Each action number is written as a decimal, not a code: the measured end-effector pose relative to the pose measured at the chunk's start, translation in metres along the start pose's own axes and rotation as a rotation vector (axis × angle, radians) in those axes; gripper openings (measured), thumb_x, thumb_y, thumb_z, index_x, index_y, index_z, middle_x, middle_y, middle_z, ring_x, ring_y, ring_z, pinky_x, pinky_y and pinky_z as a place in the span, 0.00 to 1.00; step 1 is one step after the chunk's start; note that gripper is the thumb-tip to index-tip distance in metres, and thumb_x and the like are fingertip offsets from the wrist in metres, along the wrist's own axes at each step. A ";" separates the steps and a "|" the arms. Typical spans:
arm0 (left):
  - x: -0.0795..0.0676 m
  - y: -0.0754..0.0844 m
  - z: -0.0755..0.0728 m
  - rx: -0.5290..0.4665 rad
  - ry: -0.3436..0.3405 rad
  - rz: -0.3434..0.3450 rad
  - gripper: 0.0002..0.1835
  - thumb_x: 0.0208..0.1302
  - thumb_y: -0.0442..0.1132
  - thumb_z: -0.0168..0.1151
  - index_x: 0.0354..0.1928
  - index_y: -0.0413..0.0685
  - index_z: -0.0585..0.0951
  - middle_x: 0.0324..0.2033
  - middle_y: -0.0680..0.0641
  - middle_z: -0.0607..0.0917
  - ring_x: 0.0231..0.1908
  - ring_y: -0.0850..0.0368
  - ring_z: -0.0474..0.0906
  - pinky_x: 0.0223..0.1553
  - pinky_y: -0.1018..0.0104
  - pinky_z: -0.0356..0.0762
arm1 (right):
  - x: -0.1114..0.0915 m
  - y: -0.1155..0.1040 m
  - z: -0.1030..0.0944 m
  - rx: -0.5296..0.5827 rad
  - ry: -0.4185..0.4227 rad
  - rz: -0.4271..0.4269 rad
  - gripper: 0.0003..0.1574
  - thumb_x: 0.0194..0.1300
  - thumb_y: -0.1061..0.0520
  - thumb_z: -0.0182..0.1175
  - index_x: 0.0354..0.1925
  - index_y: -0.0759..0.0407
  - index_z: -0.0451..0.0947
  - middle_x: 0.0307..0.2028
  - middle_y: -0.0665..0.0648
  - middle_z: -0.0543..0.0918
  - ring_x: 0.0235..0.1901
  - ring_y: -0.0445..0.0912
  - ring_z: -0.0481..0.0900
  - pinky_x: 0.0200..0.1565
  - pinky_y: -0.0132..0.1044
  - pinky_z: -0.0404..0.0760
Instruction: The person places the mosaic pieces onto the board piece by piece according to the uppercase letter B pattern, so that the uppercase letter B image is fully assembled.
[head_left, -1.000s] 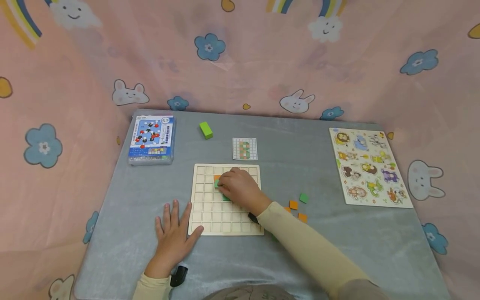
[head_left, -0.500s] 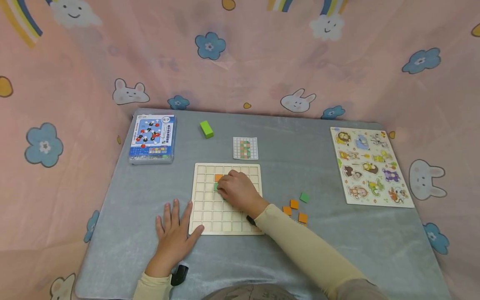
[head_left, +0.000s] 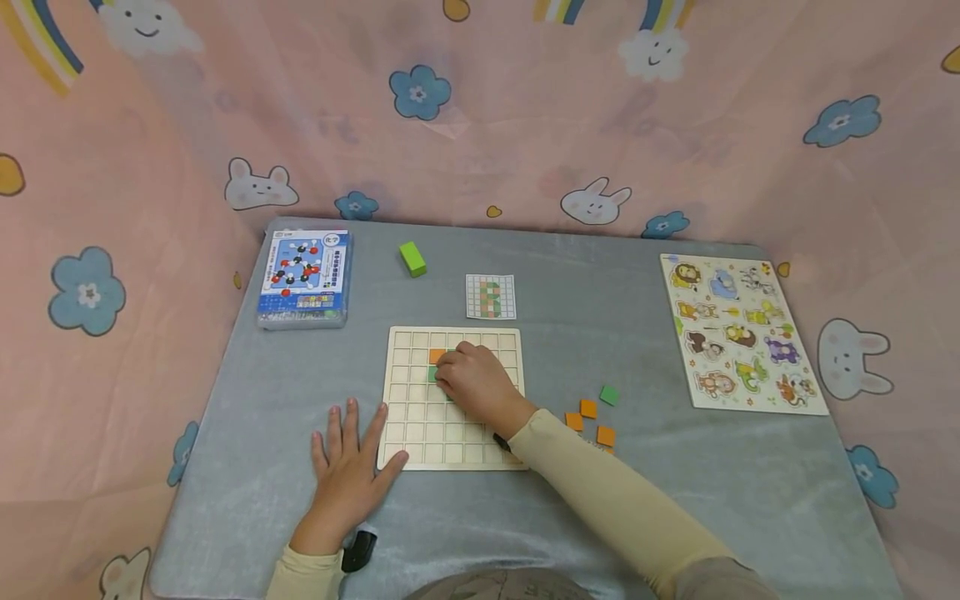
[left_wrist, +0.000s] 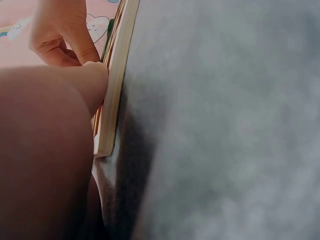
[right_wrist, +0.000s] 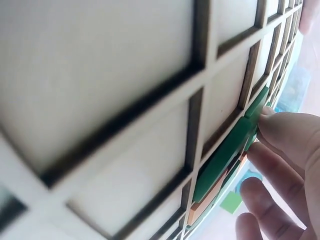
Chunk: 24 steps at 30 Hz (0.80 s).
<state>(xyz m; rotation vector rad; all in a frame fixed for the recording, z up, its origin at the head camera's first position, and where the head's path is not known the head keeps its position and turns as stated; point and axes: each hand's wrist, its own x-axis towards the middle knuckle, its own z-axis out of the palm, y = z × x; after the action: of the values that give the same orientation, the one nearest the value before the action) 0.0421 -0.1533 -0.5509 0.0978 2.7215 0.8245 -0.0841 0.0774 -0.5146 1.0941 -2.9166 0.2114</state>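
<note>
A pale wooden grid board (head_left: 435, 433) lies on the grey cloth. My left hand (head_left: 347, 467) rests palm down at its left side, fingers spread, thumb touching the front left edge. Over the board's upper middle, my right hand (head_left: 480, 383) has its fingers curled, with thumb and index finger at a green square tile (right_wrist: 255, 111) among the grid cells. More green tiles (right_wrist: 222, 155) and orange ones sit in neighbouring cells, partly hidden by the hand. An orange tile (head_left: 437, 356) shows just beyond the fingertips.
Loose orange tiles (head_left: 588, 408) and a green tile (head_left: 609, 395) lie right of the board. Behind it are a small pattern card (head_left: 491, 297) and a green block (head_left: 412, 259). A boxed set (head_left: 303, 279) stands back left; an animal puzzle (head_left: 742, 333) lies right.
My right hand has shifted very slightly downward over the same part of the board, showing more of the orange tile. My left hand stays where it was.
</note>
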 end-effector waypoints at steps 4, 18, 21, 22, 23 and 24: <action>0.001 0.000 0.001 0.018 -0.001 -0.003 0.46 0.77 0.67 0.55 0.86 0.54 0.53 0.83 0.32 0.37 0.80 0.32 0.22 0.71 0.26 0.19 | -0.002 0.000 -0.002 0.006 -0.010 0.002 0.05 0.74 0.53 0.70 0.41 0.47 0.93 0.48 0.49 0.89 0.45 0.48 0.82 0.43 0.41 0.82; 0.003 0.032 -0.034 0.203 0.037 0.003 0.43 0.60 0.54 0.80 0.75 0.49 0.76 0.75 0.29 0.67 0.72 0.20 0.59 0.53 0.15 0.67 | -0.011 0.002 -0.008 0.110 -0.069 0.043 0.12 0.79 0.54 0.63 0.53 0.50 0.91 0.55 0.55 0.84 0.53 0.53 0.81 0.52 0.47 0.83; 0.006 0.033 -0.036 0.179 -0.009 -0.024 0.44 0.60 0.53 0.80 0.76 0.48 0.75 0.75 0.28 0.66 0.73 0.19 0.57 0.53 0.15 0.67 | -0.012 0.002 -0.007 0.127 -0.070 0.051 0.13 0.79 0.54 0.63 0.54 0.51 0.90 0.56 0.55 0.84 0.54 0.53 0.81 0.53 0.48 0.82; 0.006 0.033 -0.036 0.174 -0.017 -0.029 0.44 0.60 0.53 0.80 0.76 0.48 0.75 0.75 0.28 0.66 0.73 0.19 0.57 0.54 0.14 0.66 | -0.013 0.003 -0.007 0.131 -0.070 0.057 0.13 0.79 0.54 0.63 0.54 0.51 0.90 0.56 0.55 0.84 0.54 0.53 0.80 0.54 0.48 0.82; 0.007 0.032 -0.036 0.170 -0.023 -0.032 0.44 0.60 0.53 0.80 0.76 0.48 0.75 0.76 0.28 0.65 0.73 0.19 0.56 0.54 0.14 0.66 | -0.013 0.003 -0.006 0.135 -0.070 0.063 0.13 0.79 0.54 0.63 0.54 0.51 0.90 0.56 0.55 0.84 0.55 0.53 0.80 0.55 0.47 0.82; 0.007 0.032 -0.036 0.169 -0.026 -0.032 0.44 0.60 0.53 0.80 0.76 0.48 0.75 0.75 0.28 0.65 0.73 0.18 0.56 0.54 0.14 0.66 | -0.014 0.004 -0.006 0.141 -0.070 0.071 0.13 0.79 0.54 0.63 0.54 0.51 0.90 0.57 0.55 0.84 0.55 0.53 0.80 0.55 0.47 0.82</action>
<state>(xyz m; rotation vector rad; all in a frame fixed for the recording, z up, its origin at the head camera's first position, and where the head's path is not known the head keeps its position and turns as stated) 0.0235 -0.1449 -0.5063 0.0997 2.7567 0.5790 -0.0763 0.0903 -0.5100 1.0356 -3.0464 0.3931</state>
